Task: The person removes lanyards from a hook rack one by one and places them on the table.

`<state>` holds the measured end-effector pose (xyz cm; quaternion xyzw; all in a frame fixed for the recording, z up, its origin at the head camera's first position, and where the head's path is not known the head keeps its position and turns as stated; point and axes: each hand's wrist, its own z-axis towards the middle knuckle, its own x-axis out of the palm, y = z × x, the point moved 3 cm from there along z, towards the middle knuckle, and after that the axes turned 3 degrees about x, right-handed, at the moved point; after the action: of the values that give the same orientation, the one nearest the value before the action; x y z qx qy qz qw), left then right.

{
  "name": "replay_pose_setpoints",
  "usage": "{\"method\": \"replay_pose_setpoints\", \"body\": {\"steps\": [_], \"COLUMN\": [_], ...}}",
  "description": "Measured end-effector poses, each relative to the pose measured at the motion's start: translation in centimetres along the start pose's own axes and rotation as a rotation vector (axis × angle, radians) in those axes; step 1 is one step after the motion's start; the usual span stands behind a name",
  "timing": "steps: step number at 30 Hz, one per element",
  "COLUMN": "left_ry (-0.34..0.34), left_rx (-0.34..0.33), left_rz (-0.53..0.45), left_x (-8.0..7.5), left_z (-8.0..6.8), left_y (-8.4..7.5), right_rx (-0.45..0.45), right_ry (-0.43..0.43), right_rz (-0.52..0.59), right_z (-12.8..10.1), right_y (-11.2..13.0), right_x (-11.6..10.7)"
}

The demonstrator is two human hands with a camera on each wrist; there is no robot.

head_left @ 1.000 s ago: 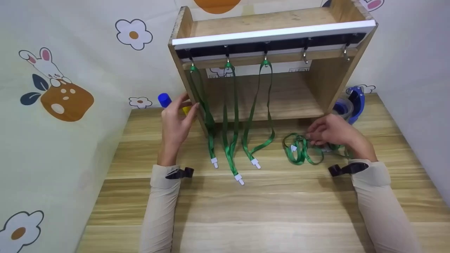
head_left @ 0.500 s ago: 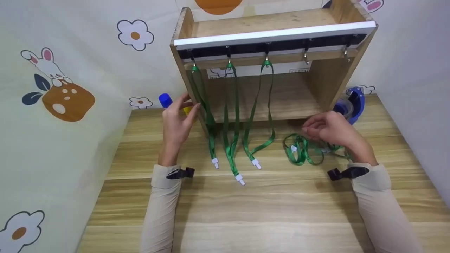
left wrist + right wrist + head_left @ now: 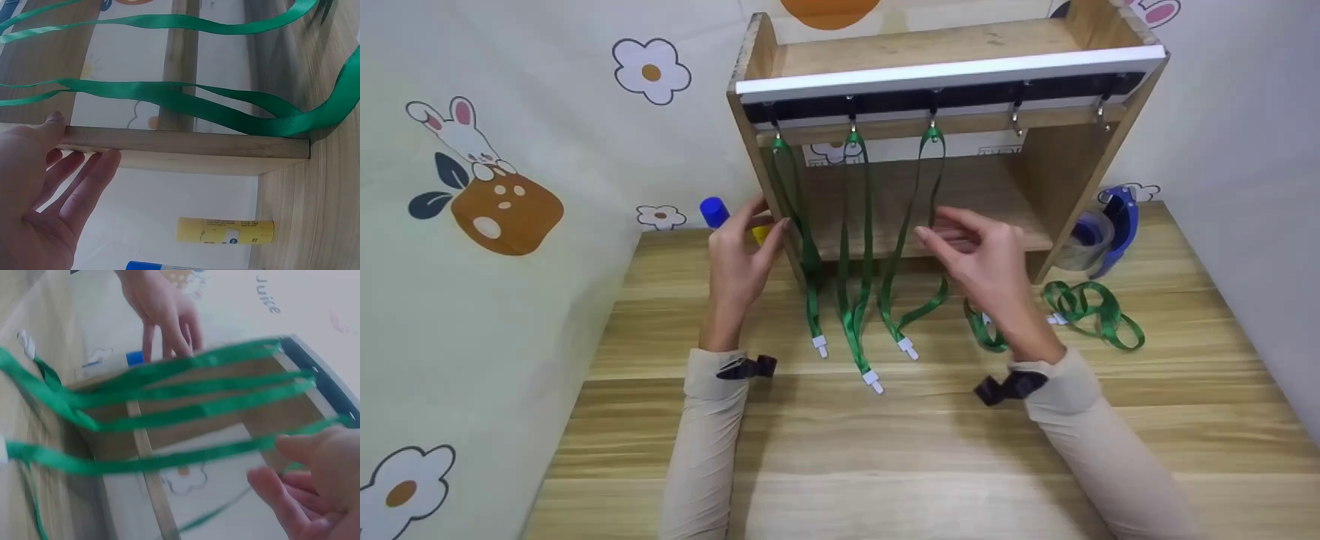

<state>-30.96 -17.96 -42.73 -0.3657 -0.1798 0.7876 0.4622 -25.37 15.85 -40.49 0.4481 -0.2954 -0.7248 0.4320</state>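
**Right hand lifts toward the hanging lanyards while the left steadies the rack**

The small wooden shelf rack (image 3: 937,142) stands at the back of the pale wood-grain desk (image 3: 885,450). Under its white-edged top runs a row of metal hooks; three green ribbon lanyards with white plastic clips (image 3: 855,255) hang from the three hooks on the left, their tails trailing onto the desk, and the two hooks on the right (image 3: 1057,112) are bare. More loose green lanyards (image 3: 1091,307) lie in a loop on the desk, just right of the rack's foot and beside a blue tape dispenser (image 3: 1110,217).

The left hand (image 3: 739,255) rests flat against the rack's left side panel, fingers straight and together, thumb on the panel's front edge; the left wrist view shows it bracing the board, not gripping. Behind it lie a yellow glue stick (image 3: 225,230) and a blue-capped tube (image 3: 712,212).

The right hand (image 3: 982,255) is raised in front of the lower shelf, fingers loosely spread and relaxed, holding nothing. It hovers just right of the third hanging lanyard, and the right wrist view shows a green strap crossing close to its fingertips; whether they touch is unclear.

My judgement of doing this step well: keep the left palm pressing on the panel so the light rack does not slide, and take a single strap between thumb and forefinger without dragging its neighbours, since the ribbons hang close together and tangle easily.
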Motion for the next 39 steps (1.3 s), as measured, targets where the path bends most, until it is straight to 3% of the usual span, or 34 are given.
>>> {"method": "replay_pose_setpoints", "body": {"steps": [6,10,15,21,24,28,32,39], "left_ry": [0.005,0.006,0.006,0.004,0.004,0.001,-0.007,-0.003], "left_rx": [-0.008,-0.008,-0.009,-0.010,-0.010,0.003,0.017,-0.007], "left_rz": [-0.001,-0.017,-0.022,-0.026,-0.022,-0.017,-0.005,0.000], "left_x": [0.0,0.0,0.1,0.0,0.0,0.1,0.1,0.1], "left_z": [0.1,0.0,0.0,0.0,0.0,0.1,0.1,-0.1], "left_y": [0.0,0.1,0.1,0.1,0.1,0.1,0.2,0.2], "right_rx": [-0.080,-0.111,-0.150,-0.265,-0.310,-0.302,-0.203,-0.021], "right_ry": [-0.116,-0.163,-0.224,-0.263,-0.176,0.011,0.179,0.489], "right_rz": [-0.080,-0.097,-0.083,-0.034,-0.007,-0.047,-0.053,0.073], "right_z": [0.7,0.9,1.3,1.6,1.3,0.5,-0.3,-1.0], "right_y": [1.1,1.2,1.3,2.3,2.6,2.5,1.5,-0.7], "right_x": [2.8,3.5,2.4,-0.2,-1.2,-2.0,-2.3,-2.1]}}
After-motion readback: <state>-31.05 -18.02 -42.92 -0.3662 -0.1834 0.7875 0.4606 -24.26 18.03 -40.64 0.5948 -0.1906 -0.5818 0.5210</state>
